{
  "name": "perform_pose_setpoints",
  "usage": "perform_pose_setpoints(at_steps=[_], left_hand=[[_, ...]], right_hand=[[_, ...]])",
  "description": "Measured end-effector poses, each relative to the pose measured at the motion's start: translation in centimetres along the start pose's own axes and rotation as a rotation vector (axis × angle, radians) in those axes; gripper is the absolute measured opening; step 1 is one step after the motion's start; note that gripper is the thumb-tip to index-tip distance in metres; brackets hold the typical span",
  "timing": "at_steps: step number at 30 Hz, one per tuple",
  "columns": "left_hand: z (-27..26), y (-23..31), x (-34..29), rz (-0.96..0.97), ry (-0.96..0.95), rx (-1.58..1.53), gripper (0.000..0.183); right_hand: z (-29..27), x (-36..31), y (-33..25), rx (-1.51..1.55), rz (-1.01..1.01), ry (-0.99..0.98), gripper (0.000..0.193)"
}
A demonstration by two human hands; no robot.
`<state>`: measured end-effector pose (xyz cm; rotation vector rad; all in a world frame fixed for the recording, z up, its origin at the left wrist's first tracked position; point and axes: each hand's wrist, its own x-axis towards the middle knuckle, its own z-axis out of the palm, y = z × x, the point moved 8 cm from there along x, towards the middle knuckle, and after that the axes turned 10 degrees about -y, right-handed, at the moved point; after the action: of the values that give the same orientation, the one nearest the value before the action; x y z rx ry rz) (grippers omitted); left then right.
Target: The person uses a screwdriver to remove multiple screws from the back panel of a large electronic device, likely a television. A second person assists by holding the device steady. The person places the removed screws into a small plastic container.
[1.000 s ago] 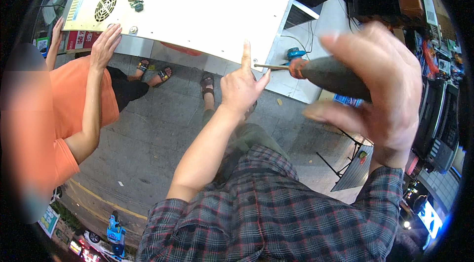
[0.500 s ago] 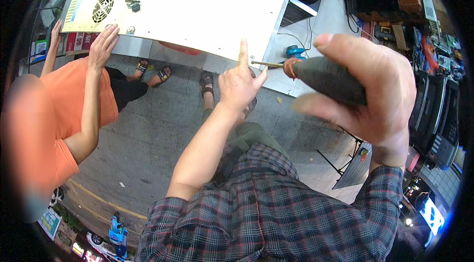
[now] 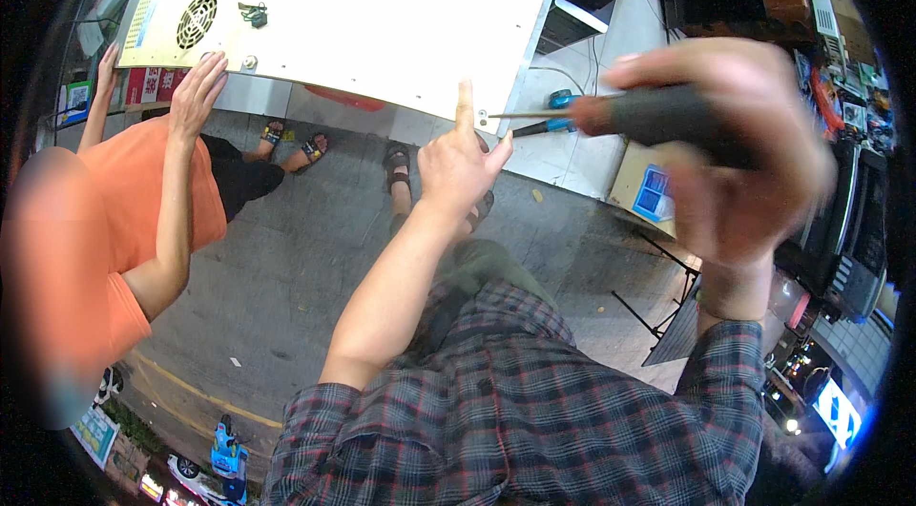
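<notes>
A large white metal panel [image 3: 382, 20], like a computer case side, lies before me with a round vent at its left. My left hand [image 3: 453, 167] is at its near right corner. Its index finger lies stretched on the panel, the thumb points right and the other fingers are curled. My right hand [image 3: 763, 153], blurred by motion, has its fingers round the dark handle of a screwdriver [image 3: 658, 115]. The shaft points left, its tip at a screw [image 3: 483, 116] in the corner, beside my index finger.
To the left a person in an orange shirt [image 3: 143, 182] rests both hands on the panel's edge. Behind the screwdriver, a blue tool [image 3: 558, 103] lies on the white table [image 3: 572, 153]. A cardboard box [image 3: 630, 177] stands below my right hand. Assorted equipment [image 3: 830, 210] fills the right side.
My right hand and the screwdriver's handle have shifted slightly right and turned, uncovering the box. The shaft's tip stays at the corner. My left hand keeps nearly the same place.
</notes>
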<state>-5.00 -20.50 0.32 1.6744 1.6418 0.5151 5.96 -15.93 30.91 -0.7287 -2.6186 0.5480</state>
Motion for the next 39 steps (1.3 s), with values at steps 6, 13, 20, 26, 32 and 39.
perform_pose_setpoints(at_steps=[6,13,20,26,32,39], left_hand=[[0.2,-1.3,-0.7,0.011,-0.045,-0.026,0.111],[-2.6,-5.4,-2.7,0.147,0.201,-0.601,0.037],[-0.7,-9.6,-0.6,-0.262,-0.073,-1.085,0.029],[-0.7,-9.7,-0.1,-0.234,-0.067,-1.021,0.032],[-0.7,-10.0,0.0,-0.244,-0.099,-1.058,0.035],[-0.2,-9.3,0.2,-0.37,-0.09,-1.067,0.036]], right_hand=[[0.7,-5.2,7.1,0.351,0.417,0.322,0.028],[24.3,-14.0,15.5,0.552,1.158,-0.144,0.066],[26.3,-11.6,14.6,0.743,1.165,-0.103,0.062],[26.4,-11.7,14.9,0.691,1.225,-0.124,0.062],[26.6,-12.1,14.8,0.745,1.309,-0.13,0.063],[27.1,-11.6,15.2,0.922,1.105,-0.123,0.054]])
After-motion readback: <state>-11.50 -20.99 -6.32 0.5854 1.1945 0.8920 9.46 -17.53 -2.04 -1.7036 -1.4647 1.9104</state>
